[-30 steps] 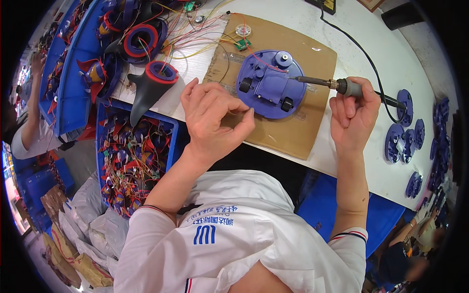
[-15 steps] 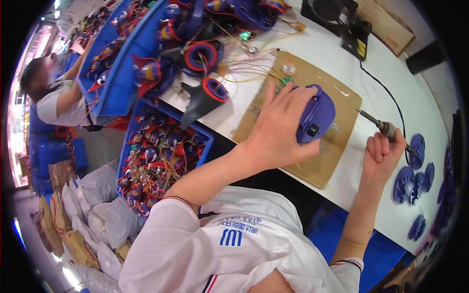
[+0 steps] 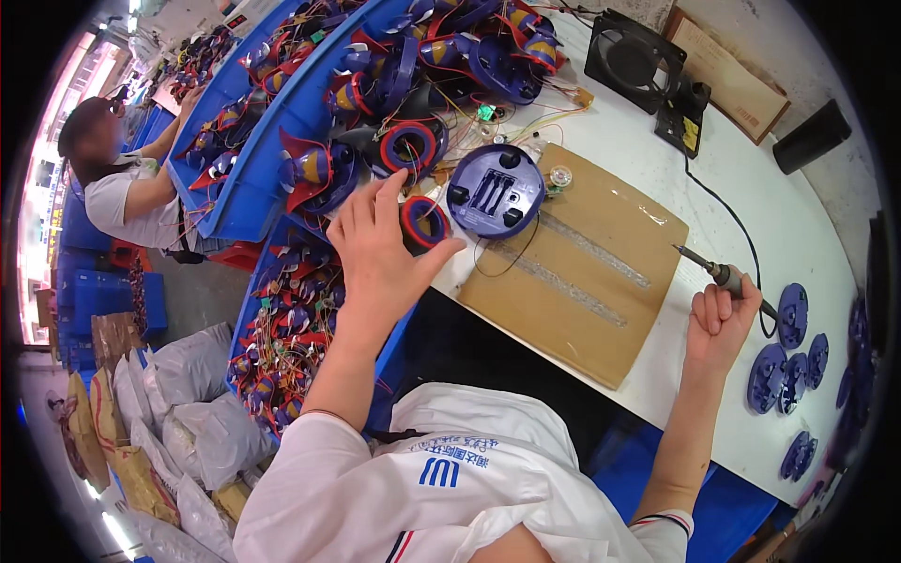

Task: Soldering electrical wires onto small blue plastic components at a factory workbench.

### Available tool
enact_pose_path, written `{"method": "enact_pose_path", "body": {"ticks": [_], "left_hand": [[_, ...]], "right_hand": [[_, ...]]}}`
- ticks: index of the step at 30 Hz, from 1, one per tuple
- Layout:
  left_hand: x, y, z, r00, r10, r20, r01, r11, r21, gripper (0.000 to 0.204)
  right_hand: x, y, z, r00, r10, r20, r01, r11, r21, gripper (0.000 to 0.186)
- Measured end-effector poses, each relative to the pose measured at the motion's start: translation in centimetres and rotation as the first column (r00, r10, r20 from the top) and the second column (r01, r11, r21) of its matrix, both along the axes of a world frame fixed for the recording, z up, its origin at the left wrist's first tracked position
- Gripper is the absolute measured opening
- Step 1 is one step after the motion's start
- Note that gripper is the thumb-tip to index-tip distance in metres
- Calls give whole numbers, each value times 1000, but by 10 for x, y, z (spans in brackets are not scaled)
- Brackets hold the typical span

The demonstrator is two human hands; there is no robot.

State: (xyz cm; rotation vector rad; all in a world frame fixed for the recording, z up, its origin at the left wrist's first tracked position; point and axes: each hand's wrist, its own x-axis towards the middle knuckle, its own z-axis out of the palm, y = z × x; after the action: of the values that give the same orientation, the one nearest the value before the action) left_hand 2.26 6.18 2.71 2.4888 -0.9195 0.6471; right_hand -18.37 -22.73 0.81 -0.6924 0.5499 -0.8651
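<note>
My left hand has its fingers spread beside a ring-shaped part with a red rim and purple inside; whether it touches the part I cannot tell. To the right of it lies a round purple plastic base with a battery compartment, at the upper left edge of a cardboard sheet. A thin dark wire loops from the base onto the cardboard, and a small clear round piece sits beside it. My right hand grips a soldering iron, its tip pointing left over the table just past the cardboard.
A blue bin and a lower blue crate hold many wired purple-and-red parts. More parts pile at the table's back, near a black fan. Several purple discs lie at right. Another person works at left.
The purple base has left my left hand and now rests at the cardboard's upper left. That hand has moved left, to the red-rimmed part. My right hand still holds the soldering iron.
</note>
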Motion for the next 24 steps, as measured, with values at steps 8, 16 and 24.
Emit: {"method": "enact_pose_path", "body": {"ticks": [8,16,24], "left_hand": [[0,15,16,942,6,-336,-116,944,-308,58],[6,-65,5,956,-273,-103,245,943,-226,68],[19,-87,3,831,-241,-502,218,970,-106,80]], "right_hand": [[3,2,1,1000,7,12,-7,999,38,24],[4,2,1,1000,6,5,-6,999,54,24],[2,0,2,996,59,65,-66,992,107,23]]}}
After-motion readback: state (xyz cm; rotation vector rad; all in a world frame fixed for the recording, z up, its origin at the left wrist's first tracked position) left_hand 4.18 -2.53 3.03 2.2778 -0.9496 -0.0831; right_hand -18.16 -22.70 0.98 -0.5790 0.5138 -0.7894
